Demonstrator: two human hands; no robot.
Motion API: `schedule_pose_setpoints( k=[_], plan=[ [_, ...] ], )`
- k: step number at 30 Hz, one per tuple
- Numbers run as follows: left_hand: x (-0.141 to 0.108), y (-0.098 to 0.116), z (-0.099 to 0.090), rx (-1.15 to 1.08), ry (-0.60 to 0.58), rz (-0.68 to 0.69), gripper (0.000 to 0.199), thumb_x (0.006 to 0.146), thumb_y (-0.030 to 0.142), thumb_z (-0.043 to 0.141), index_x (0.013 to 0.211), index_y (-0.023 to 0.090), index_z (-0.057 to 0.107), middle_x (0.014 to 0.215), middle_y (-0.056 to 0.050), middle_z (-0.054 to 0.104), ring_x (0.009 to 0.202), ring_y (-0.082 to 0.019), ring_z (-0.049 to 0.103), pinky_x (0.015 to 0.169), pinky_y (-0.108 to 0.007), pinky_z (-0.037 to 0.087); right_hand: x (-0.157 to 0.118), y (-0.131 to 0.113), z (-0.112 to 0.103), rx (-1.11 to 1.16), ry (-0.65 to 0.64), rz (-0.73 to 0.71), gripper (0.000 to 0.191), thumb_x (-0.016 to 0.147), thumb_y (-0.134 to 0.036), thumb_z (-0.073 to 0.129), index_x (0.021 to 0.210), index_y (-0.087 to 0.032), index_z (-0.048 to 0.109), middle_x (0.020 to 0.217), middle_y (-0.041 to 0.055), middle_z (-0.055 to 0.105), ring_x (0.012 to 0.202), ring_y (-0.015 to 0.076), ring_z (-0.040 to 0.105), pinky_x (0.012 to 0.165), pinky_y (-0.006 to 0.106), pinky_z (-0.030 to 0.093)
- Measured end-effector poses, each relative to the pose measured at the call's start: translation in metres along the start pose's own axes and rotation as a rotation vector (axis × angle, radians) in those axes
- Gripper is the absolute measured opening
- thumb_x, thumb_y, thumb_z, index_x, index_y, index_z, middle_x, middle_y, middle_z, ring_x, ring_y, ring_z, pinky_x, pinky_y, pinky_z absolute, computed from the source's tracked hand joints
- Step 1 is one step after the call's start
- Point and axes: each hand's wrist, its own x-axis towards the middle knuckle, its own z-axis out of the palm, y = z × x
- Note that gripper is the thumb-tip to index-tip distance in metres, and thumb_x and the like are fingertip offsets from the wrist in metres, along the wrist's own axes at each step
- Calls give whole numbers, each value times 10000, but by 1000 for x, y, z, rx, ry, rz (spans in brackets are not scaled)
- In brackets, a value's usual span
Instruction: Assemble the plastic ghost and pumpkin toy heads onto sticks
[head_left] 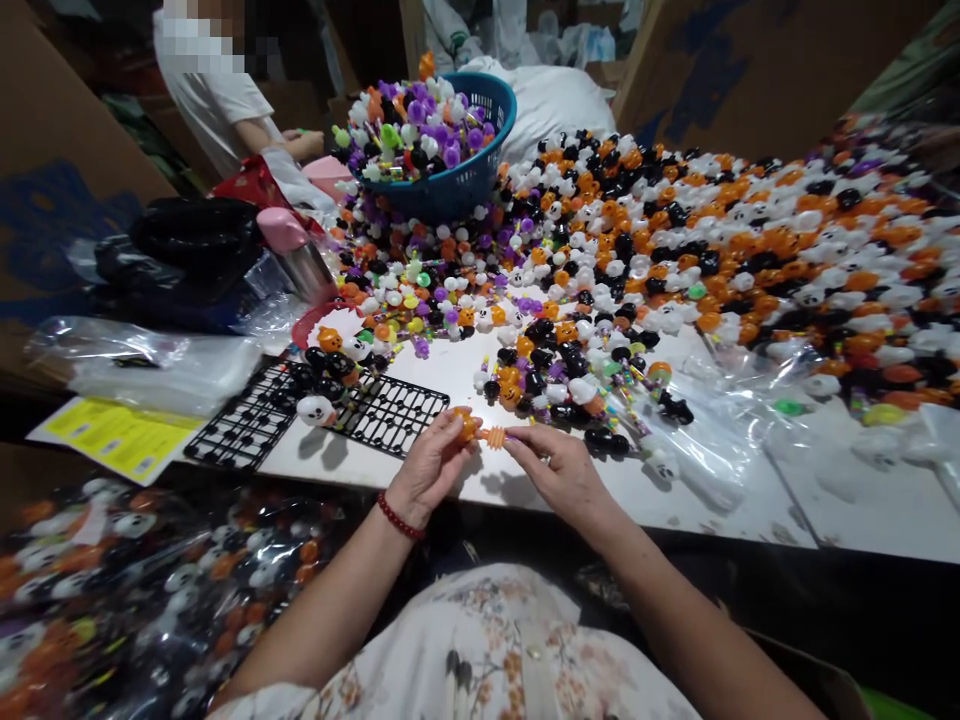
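My left hand (435, 462) holds an orange pumpkin piece (466, 427) between thumb and fingers, over the front edge of the white table (322, 458). My right hand (553, 468) pinches the right end of a ribbed, light orange piece (495, 437), which lies in line with the pumpkin piece and appears to touch it. Just behind my left hand is a black grid rack (397, 410). A white skull-faced toy (315, 410) and several orange and black ones stand on the rack. Behind my right hand lies a small pile of mixed toys (559, 385).
A blue basket (504, 100) full of toys stands at the back, with a large toy heap (750, 230) to its right. Clear bags (157, 365), a pink-lidded bottle (289, 240) and a yellow-printed sheet (120, 440) lie left. Another person (217, 105) is at back left.
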Motion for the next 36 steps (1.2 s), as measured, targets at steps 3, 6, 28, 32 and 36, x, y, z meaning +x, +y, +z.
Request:
schedule_pose_setpoints(
  k=[3,6,28,32,36],
  plan=[
    [1,-4,2,-62,27,-18,181,781,270,744,878,172,626,966,-64,708,966,-171,682,843,-281,558,-8,3,8,8,45,17,200,945,-319,573,999,-200,725,915,54,746,794,179,674,734,294,518],
    [0,-8,8,-90,8,-25,164,801,269,722,879,168,618,1005,-86,718,1010,-200,684,885,-326,562,-11,5,13,-4,81,-6,195,950,-301,563,1007,-193,715,942,63,745,830,183,677,771,303,523],
    [-13,-25,12,605,-7,170,360,870,568,579,866,210,548,734,27,508,640,-108,451,600,-230,399,-10,13,3,-145,-58,-60,195,968,-246,524,1006,-192,707,808,48,629,761,178,591,712,290,485],
    [-17,-29,17,601,30,171,370,825,574,634,848,215,545,725,26,509,642,-116,448,589,-234,391,-12,15,13,-148,-53,-43,223,973,-246,498,943,-182,709,753,41,595,720,176,566,672,291,467],
    [-12,-28,20,500,-38,84,400,835,577,619,790,204,480,669,49,443,591,-93,397,554,-210,345,-9,21,15,-37,-43,19,218,960,-268,522,929,-188,722,757,37,637,724,172,598,688,291,487]
  ],
)
